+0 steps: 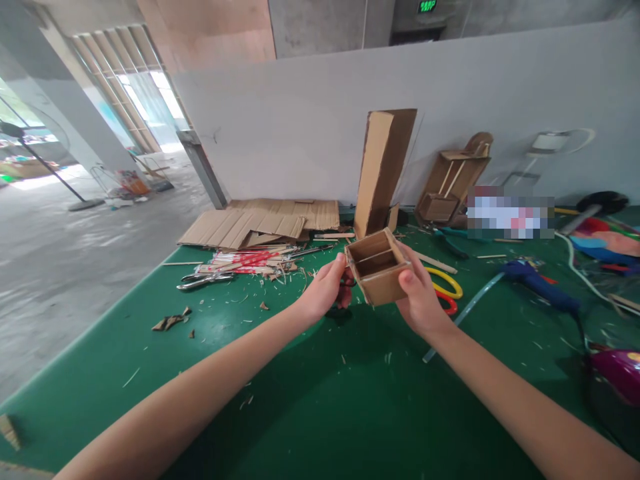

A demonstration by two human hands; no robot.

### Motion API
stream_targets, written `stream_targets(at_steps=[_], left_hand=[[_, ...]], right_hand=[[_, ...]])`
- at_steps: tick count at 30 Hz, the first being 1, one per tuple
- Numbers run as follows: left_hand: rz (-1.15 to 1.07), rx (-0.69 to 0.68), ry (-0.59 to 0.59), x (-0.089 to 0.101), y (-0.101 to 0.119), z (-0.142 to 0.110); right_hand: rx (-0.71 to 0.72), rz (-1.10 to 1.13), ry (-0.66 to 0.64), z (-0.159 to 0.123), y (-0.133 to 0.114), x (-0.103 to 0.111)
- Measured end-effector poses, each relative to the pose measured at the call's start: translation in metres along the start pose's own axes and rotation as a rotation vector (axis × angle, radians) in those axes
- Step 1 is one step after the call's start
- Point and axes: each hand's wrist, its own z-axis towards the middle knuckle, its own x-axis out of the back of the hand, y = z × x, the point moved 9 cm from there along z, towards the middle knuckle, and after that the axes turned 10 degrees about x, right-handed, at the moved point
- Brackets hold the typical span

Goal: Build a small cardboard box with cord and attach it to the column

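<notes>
Above the green table I hold a small open-topped cardboard box (387, 291), tilted so its inside shows. A thin stick (374, 256) runs across the inside of it. My right hand (423, 297) grips the box's right side, with the thumb on the near corner. At the left side, my left hand (323, 290) is closed, its thumb against the box's edge and its other fingers curled below. A dark loop-like thing shows by those fingers; I cannot make out what it is. Behind my right hand lie yellow and red ring-shaped handles (450, 283).
A blue glue gun (540, 287) with a clear glue stick (465, 317) lies right. Pliers (206, 280), wrapped sticks (250, 259) and cardboard sheets (270, 220) lie left. A tall folded cardboard piece (383, 173) and a cardboard model (450, 180) stand against the white partition.
</notes>
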Motion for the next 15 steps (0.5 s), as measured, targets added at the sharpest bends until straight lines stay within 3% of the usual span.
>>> stream_targets(at_steps=[5,7,10,15], left_hand=[[0.641,-0.413,0.229,0.017,0.027,-0.011],[0.804,-0.498,0.269,0.016,0.031,-0.016],[0.771,-0.474,0.280,0.017,0.030,-0.018],[0.424,-0.294,0.188,0.009,0.018,-0.013]], right_hand=[[-0.078,0.036,0.014,0.000,0.009,-0.004],[-0.104,0.083,-0.004,-0.003,0.012,-0.009],[-0.120,0.124,-0.013,-0.007,0.012,-0.013],[-0.100,0.093,-0.021,-0.007,0.002,-0.012]])
